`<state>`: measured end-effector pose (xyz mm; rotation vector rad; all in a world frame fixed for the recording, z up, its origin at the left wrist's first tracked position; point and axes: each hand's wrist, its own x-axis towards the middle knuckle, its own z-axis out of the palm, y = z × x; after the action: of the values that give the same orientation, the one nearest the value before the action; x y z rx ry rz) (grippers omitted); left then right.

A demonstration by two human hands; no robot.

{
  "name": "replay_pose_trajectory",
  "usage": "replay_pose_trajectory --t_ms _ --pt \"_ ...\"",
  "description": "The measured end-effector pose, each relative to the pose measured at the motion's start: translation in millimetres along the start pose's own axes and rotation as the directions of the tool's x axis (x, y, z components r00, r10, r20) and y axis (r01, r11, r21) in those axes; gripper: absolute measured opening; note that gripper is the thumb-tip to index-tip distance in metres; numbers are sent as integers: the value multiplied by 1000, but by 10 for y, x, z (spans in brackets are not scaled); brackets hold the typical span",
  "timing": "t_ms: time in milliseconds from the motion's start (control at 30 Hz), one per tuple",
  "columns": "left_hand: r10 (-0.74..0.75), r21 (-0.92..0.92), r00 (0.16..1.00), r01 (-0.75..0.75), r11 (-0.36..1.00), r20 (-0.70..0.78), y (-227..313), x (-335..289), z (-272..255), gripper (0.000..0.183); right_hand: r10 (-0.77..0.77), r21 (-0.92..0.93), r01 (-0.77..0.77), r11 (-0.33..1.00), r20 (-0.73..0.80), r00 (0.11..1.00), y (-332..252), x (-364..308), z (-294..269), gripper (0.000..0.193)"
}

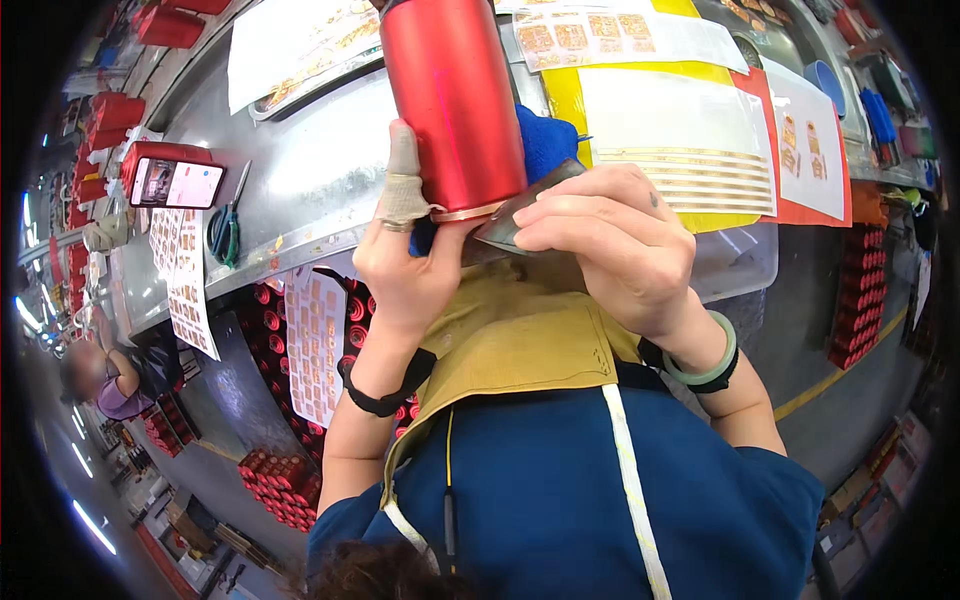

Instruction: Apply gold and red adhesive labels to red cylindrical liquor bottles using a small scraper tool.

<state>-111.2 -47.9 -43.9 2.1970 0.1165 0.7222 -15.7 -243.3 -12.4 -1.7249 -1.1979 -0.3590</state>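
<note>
A shiny red metal cylinder [450, 100] lies with its near end toward me. Round that end runs a narrow copper-gold band [468, 213]. My left hand [405, 270] steadies the cylinder at its near end, thumb by the band and index finger along the left side; coverings wrap that finger. Between the thumb and fingers of my right hand [625, 245] is a dark, thin, flat scraper [525, 210], its edge close to the band. Whether the scraper touches the band, I cannot tell. A blue cloth [547, 140] sits just right of the cylinder.
Right of the cloth lies a white sheet with gold strips [680, 180] on yellow backing. Sticker sheets [585, 38] lie farther back. Scissors [228, 225] and a propped phone [177, 184] are at the left. Red cylinders [285, 485] stand in rows below; another person [110, 370] is far left.
</note>
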Motion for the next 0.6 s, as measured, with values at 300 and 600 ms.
replay_pose_trajectory --t_ms 300,600 --pt "310 242 947 -321 916 80 239 237 58 72 20 -13 -20 1000 -16 1000 -45 31 12 20" --pt "-119 -7 993 119 993 21 5 -87 5 74 5 2 -5 1000 -2 1000 -18 35 6 21"
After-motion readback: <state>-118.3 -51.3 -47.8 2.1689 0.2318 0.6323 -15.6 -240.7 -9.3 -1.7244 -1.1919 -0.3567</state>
